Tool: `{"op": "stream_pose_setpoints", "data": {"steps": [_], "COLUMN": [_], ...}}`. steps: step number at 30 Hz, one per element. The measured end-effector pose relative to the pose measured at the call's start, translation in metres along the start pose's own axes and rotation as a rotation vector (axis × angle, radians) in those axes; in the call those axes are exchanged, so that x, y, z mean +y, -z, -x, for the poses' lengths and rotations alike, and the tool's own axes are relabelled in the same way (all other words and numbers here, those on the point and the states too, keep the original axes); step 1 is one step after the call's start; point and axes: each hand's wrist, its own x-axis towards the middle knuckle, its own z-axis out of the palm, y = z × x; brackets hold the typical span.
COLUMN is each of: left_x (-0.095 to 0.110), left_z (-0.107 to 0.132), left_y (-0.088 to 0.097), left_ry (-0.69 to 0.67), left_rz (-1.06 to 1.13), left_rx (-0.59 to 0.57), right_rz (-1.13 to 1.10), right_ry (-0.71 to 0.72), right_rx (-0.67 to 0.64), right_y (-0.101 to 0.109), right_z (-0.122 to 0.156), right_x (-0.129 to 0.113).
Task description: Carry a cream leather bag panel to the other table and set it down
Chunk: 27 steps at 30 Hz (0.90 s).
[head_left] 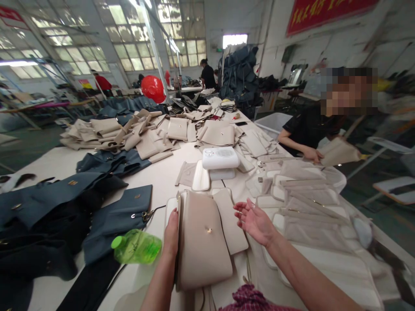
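A beige leather handbag piece (201, 255) with a small gold clasp lies in front of me, its long side towards my left arm. My left hand (171, 233) grips the bag's left edge, with part of the fingers hidden behind it. To the right of the bag, my right hand (254, 221) is raised with the palm turned up and the fingers loosely apart, holding nothing. Partly under the bag, a flat beige panel (231, 224) sticks out towards the right hand. A clear green plastic bottle (138, 247) lies on its side left of my left forearm.
Dark blue bag pieces (119, 216) cover the left of the table. A white fan heater (220, 158) stands beyond the bag, before heaped beige pieces (155, 138). Beige panels (301, 203) lie at right. A co-worker (311, 134) across the right edge holds a beige piece.
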Motion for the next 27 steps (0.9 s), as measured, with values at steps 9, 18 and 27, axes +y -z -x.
{"op": "stream_pose_setpoints", "data": {"steps": [9, 18, 27], "left_x": [0.003, 0.092, 0.095], "left_z": [0.033, 0.199, 0.293], "left_y": [0.006, -0.11, -0.15], "left_ry": [-0.052, -0.02, 0.114], "left_rz": [-0.317, 0.306, 0.692], "left_rx": [0.133, -0.005, 0.311], "right_rz": [0.167, 0.378, 0.405], "right_ry": [0.171, 0.291, 0.115], "right_rx": [0.116, 0.056, -0.201], "right_y": [0.022, 0.046, 0.031], "right_z": [0.028, 0.065, 0.117], "right_x": [0.008, 0.012, 0.083]}}
